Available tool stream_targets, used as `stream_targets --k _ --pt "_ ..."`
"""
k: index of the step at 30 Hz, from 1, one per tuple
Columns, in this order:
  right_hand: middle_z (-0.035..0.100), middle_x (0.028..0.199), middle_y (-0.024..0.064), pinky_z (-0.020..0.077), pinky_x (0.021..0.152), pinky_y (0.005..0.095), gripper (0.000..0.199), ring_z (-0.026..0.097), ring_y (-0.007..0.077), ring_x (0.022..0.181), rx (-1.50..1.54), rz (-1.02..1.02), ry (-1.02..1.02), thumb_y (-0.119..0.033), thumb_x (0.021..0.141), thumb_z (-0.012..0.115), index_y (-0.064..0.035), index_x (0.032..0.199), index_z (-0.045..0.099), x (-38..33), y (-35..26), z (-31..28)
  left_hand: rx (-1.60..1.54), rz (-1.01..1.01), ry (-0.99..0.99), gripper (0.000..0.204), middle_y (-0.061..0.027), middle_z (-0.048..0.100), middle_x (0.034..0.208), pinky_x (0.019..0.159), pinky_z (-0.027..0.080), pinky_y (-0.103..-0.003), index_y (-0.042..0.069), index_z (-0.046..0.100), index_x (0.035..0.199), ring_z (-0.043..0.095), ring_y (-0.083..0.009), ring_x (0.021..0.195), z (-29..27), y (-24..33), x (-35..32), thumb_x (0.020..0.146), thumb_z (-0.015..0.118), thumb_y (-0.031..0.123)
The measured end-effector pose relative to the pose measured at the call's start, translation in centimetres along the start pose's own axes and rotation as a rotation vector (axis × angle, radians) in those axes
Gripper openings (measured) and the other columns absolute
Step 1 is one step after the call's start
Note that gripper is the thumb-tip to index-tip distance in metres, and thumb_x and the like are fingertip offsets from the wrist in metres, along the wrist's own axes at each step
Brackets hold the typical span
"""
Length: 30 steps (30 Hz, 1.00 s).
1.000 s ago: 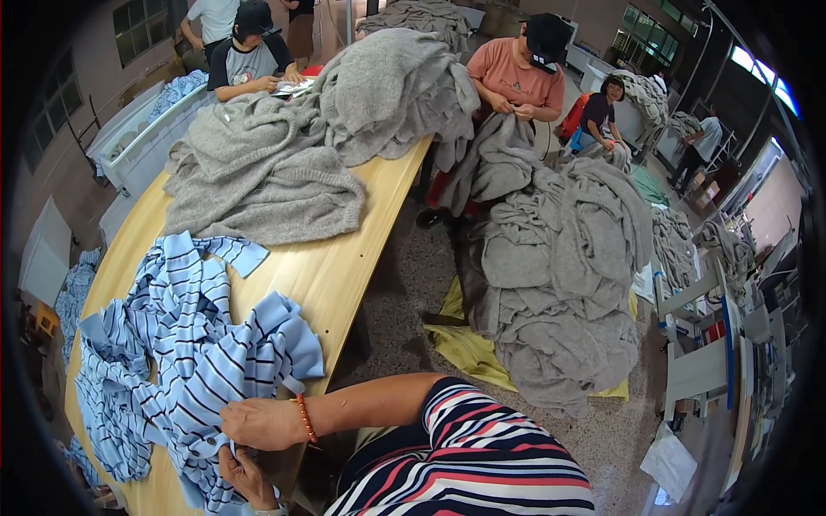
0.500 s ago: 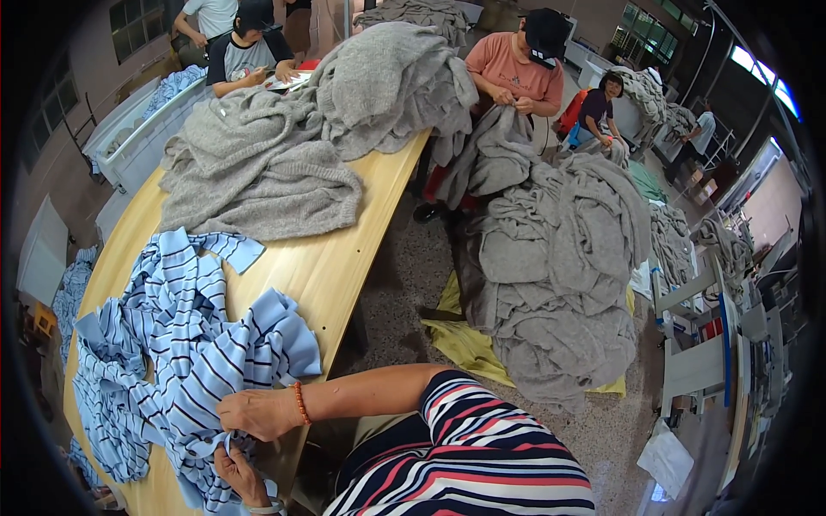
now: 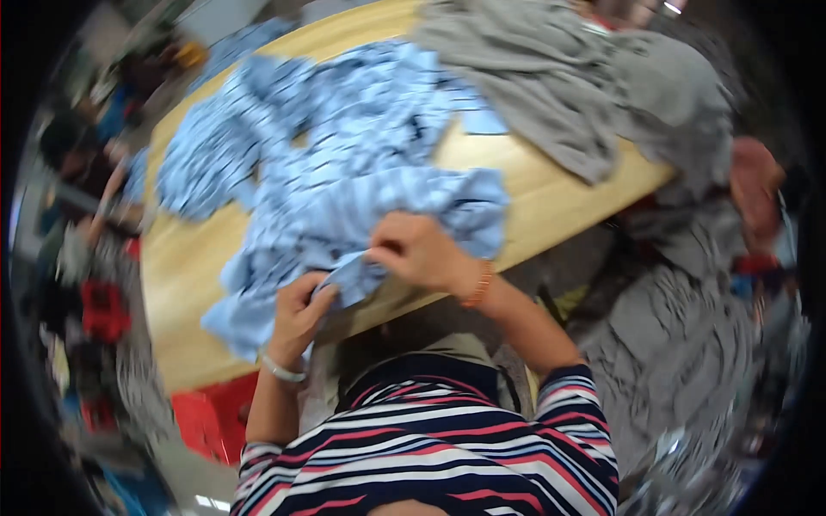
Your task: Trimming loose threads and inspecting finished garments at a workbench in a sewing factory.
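Observation:
A light-blue knit garment with dark stripes point(image 3: 335, 206) lies bunched across the near part of the wooden table. My left hand point(image 3: 298, 314) pinches its near edge between thumb and fingers. A little to the right, my right hand point(image 3: 420, 249) grips the same edge, its fingers curled in. A short length of blue fabric is stretched between both hands, close to the table's front edge. The picture is smeared by motion, so fine detail at the fingertips does not show.
Grey knitwear point(image 3: 533, 77) covers the table's far right. More grey knitwear point(image 3: 680, 353) is heaped on the right beyond the wooden table point(image 3: 551, 215). A red plastic crate or stool point(image 3: 211, 420) stands below the table's near left. A person in a salmon top point(image 3: 755, 185) is at the right.
The view has swung left and down, bringing the garment and both hands toward the middle. Both hands still hold the blue fabric; the left hand and forearm now show more fully.

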State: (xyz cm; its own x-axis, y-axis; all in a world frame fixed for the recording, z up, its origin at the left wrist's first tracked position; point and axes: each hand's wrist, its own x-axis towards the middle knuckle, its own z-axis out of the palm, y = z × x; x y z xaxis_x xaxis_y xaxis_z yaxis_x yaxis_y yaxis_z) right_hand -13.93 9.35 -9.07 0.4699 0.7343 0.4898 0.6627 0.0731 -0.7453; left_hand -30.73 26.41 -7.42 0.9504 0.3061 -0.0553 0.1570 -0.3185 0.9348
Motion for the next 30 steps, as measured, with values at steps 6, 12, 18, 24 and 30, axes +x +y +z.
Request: stream_targets --k 6,12,18,24,30 --pt "0.062 0.095 0.0095 0.0501 0.065 0.0314 0.017 0.062 0.026 0.075 -0.002 -0.09 -0.114 0.001 0.078 0.065 -0.0038 0.095 0.062 1.7 -6.2 0.3 -0.125 0.028 0.04 0.015 0.0025 0.059 0.077 0.066 0.041 -0.021 -0.002 0.063 0.093 0.05 -0.0052 0.073 -0.4 0.6 -2.9 0.091 0.058 0.013" --pt "0.055 0.083 0.0129 0.0462 0.06 0.0361 0.015 0.058 0.0311 0.069 -0.01 -0.114 -0.235 0.002 0.079 0.062 -0.0015 0.093 0.06 0.4 -5.4 2.2 -0.213 0.044 0.019 0.014 0.0009 0.058 0.08 0.066 0.04 -0.02 -0.001 0.061 0.098 0.048 -0.0048 0.074 0.6 0.3 -2.5 0.09 0.057 0.011" --pt "0.056 0.08 0.0128 0.0454 0.06 0.035 0.011 0.057 0.0303 0.068 0.088 0.012 -0.259 0.002 0.078 0.063 -0.0007 0.088 0.06 0.6 -5.7 1.4 -0.12 0.083 0.035 0.019 -0.0047 0.066 0.086 0.076 0.046 -0.024 0.0 0.063 0.097 0.058 -0.0102 0.081 1.2 0.3 -2.1 0.08 0.065 0.006" --pt "0.055 0.081 0.0122 0.0451 0.06 0.0351 0.014 0.057 0.0304 0.069 0.061 -0.176 -0.204 0.005 0.075 0.063 -0.0004 0.087 0.058 0.1 -5.6 2.2 0.419 0.347 0.189 0.016 -0.0112 0.065 0.083 0.071 0.047 -0.029 0.003 0.065 0.091 0.063 -0.0211 0.077 1.0 -0.3 -1.6 0.075 0.066 0.005" --pt "0.054 0.083 0.0134 0.0468 0.065 0.0365 0.02 0.057 0.0317 0.076 0.004 -0.206 -0.3 0.005 0.074 0.063 -0.0008 0.091 0.056 -0.3 -5.4 1.7 -0.627 -0.129 -0.245 0.042 -0.0157 0.061 0.114 0.097 0.043 -0.038 -0.006 0.055 0.114 0.058 -0.0274 0.109 -0.4 -3.3 -0.8 0.076 0.067 0.009"
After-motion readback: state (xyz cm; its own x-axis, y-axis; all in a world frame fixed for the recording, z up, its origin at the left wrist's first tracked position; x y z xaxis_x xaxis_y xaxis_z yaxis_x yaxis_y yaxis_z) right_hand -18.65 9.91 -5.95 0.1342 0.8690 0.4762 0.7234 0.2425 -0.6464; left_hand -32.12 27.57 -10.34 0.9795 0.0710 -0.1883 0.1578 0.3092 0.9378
